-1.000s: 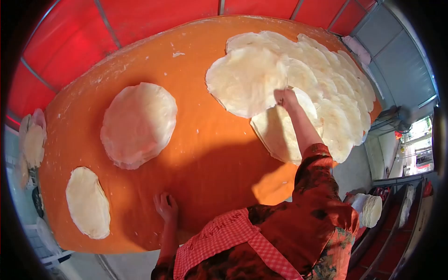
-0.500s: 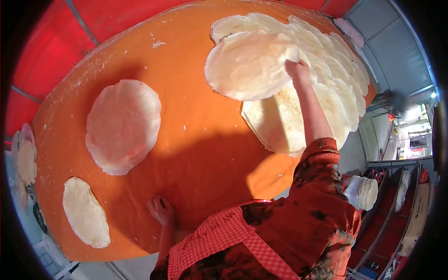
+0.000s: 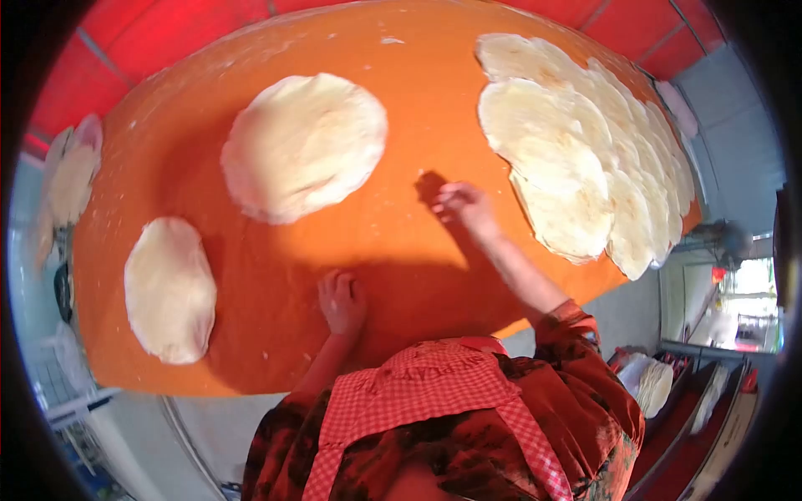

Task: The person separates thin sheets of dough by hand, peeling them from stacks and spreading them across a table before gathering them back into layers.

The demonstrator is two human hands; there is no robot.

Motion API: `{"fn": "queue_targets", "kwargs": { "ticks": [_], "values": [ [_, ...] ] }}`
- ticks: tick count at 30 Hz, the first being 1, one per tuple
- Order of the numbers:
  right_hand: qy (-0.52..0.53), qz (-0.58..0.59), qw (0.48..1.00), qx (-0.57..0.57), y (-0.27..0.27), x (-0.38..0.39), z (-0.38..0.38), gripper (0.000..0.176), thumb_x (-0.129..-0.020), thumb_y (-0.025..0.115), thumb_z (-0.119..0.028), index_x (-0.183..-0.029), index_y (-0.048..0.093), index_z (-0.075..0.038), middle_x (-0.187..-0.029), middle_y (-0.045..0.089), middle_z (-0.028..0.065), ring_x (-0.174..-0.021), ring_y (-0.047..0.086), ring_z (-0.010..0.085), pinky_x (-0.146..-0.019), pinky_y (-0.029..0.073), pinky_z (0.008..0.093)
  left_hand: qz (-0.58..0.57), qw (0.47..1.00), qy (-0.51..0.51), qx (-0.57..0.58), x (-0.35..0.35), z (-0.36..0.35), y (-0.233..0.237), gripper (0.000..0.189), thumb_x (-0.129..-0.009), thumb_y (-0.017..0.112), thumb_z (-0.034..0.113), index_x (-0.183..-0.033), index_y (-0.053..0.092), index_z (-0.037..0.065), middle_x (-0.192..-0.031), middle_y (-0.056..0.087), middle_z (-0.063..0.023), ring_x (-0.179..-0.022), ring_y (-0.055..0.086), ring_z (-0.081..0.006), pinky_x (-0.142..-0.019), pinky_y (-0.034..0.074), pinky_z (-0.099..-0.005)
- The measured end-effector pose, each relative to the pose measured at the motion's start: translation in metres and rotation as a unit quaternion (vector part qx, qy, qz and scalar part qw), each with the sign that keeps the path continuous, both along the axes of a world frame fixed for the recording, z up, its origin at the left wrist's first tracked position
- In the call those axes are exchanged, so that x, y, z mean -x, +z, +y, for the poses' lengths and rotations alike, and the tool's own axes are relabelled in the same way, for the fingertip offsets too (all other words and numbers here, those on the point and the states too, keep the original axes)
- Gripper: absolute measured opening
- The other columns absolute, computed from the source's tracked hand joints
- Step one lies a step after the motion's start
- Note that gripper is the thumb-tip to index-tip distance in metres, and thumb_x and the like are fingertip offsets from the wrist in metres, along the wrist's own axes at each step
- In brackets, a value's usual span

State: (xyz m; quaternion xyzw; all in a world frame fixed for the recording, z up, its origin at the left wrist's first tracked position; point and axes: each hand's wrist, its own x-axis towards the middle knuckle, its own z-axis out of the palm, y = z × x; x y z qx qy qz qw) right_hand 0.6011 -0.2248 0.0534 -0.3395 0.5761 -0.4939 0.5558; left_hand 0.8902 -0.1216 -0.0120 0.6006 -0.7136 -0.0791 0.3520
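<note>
Thin round flatbreads lie on an orange-covered table (image 3: 393,242). My right hand (image 3: 464,206) hovers over the middle of it, holding nothing, its fingers loosely bent and apart. To its right, a broad spread of overlapping flatbreads (image 3: 551,188) covers that end of the table. My left hand (image 3: 342,302) rests near the front edge with bent fingers and nothing in them. A large round flatbread (image 3: 305,150) lies up and left of both hands, its edge uneven. Further left is an oval-looking flatbread (image 3: 170,290), close to the table's left side.
More flatbreads (image 3: 73,185) hang or lie beyond the left table edge. Red panels (image 3: 209,37) border the far side. At the lower right, a bagged stack of round sheets (image 3: 653,388) stands beside dark red shelving (image 3: 685,422). Flour and scraps dot the tabletop.
My right hand has let go of the flatbread, which now lies on the overlapping spread, and has moved back toward the middle. The view has shifted; my left hand stays near the front edge.
</note>
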Motion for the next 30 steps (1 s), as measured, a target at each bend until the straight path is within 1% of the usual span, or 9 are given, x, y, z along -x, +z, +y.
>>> {"fn": "queue_targets", "kwargs": {
  "ticks": [3,10,14,18,22,24,26,28,30],
  "values": [
    [0.073,-0.120,0.984,-0.105,-0.006,-0.102,-0.018,0.016,-0.092,0.061,-0.014,-0.102,0.057,-0.003,-0.085,0.064,0.0088,-0.075,0.065,0.0184,-0.064,0.053,0.0275,0.064,0.997,-0.038,0.010,-0.008,0.002,0.006,0.012,-0.076,0.062,0.006,-0.087,0.057,0.005,-0.101,0.055,-0.0166,-0.096,0.053,-0.0378,-0.086,0.043,-0.0467],
    [-0.088,-0.155,0.965,-0.194,-0.039,-0.185,-0.095,0.021,-0.090,0.062,-0.033,-0.098,0.061,-0.013,-0.077,0.057,0.0024,-0.072,0.056,0.0170,-0.070,0.049,0.0367,0.387,0.907,-0.098,-0.130,-0.058,0.027,0.006,0.010,-0.080,0.059,-0.005,-0.087,0.056,0.003,-0.093,0.055,-0.0074,-0.087,0.055,-0.0192,-0.074,0.047,-0.0293],
    [-0.133,-0.185,0.945,-0.233,-0.024,-0.203,-0.105,0.017,-0.087,0.065,-0.035,-0.090,0.061,-0.018,-0.065,0.042,-0.0041,-0.056,0.037,0.0123,-0.066,0.044,0.0361,0.462,0.872,-0.044,-0.155,-0.096,0.048,-0.012,0.010,-0.082,0.059,-0.005,-0.089,0.057,0.002,-0.088,0.056,-0.0042,-0.081,0.056,-0.0124,-0.070,0.047,-0.0244],
    [-0.171,-0.172,0.944,-0.222,-0.057,-0.197,-0.153,0.015,-0.081,0.067,-0.014,-0.094,0.060,-0.018,-0.077,0.057,-0.0001,-0.069,0.056,0.0157,-0.063,0.049,0.0413,0.514,0.837,-0.004,-0.188,-0.134,0.058,-0.006,0.009,-0.084,0.060,-0.005,-0.090,0.058,0.002,-0.083,0.059,-0.0031,-0.074,0.057,-0.0107,-0.068,0.047,-0.0236],
    [-0.016,-0.054,0.996,0.064,0.045,-0.193,-0.202,0.020,-0.079,0.059,-0.010,-0.099,0.059,-0.014,-0.091,0.062,0.0074,-0.078,0.063,0.0277,-0.061,0.055,0.0496,0.542,0.819,-0.004,-0.185,-0.161,0.053,0.024,0.008,-0.086,0.059,-0.002,-0.093,0.059,0.003,-0.082,0.060,-0.0020,-0.072,0.057,-0.0093,-0.066,0.047,-0.0220],
    [-0.083,0.113,0.988,0.063,0.103,-0.191,-0.251,0.016,-0.081,0.063,-0.013,-0.092,0.059,-0.003,-0.078,0.062,0.0098,-0.071,0.064,0.0257,-0.058,0.055,0.0463,0.537,0.822,-0.006,-0.190,-0.171,0.047,0.041,0.009,-0.086,0.059,-0.002,-0.094,0.060,0.003,-0.084,0.060,-0.0022,-0.075,0.057,-0.0089,-0.068,0.047,-0.0220],
    [0.075,0.219,0.947,0.221,0.184,-0.203,-0.225,0.020,-0.079,0.064,-0.011,-0.095,0.061,0.001,-0.080,0.063,0.0108,-0.070,0.064,0.0241,-0.059,0.055,0.0404,0.590,0.788,-0.027,-0.173,-0.172,0.037,0.046,0.009,-0.087,0.058,0.002,-0.096,0.059,0.003,-0.090,0.061,-0.0029,-0.081,0.057,-0.0102,-0.072,0.047,-0.0251],
    [0.154,0.341,0.904,0.209,0.259,-0.240,-0.164,0.030,-0.076,0.066,-0.009,-0.102,0.061,0.004,-0.083,0.065,0.0101,-0.072,0.065,0.0222,-0.063,0.054,0.0369,0.658,0.731,-0.057,-0.171,-0.170,0.028,0.055,0.014,-0.090,0.057,0.009,-0.102,0.058,0.005,-0.098,0.061,-0.0042,-0.089,0.058,-0.0138,-0.078,0.047,-0.0295],
    [0.217,0.457,0.818,0.273,0.274,-0.261,-0.112,0.036,-0.073,0.066,-0.008,-0.108,0.061,0.001,-0.086,0.067,0.0122,-0.073,0.066,0.0236,-0.067,0.053,0.0351,0.735,0.646,-0.089,-0.187,-0.169,0.021,0.074,0.024,-0.093,0.056,0.022,-0.112,0.056,0.008,-0.108,0.059,-0.0061,-0.099,0.058,-0.0199,-0.086,0.047,-0.0352]
  ]
}}
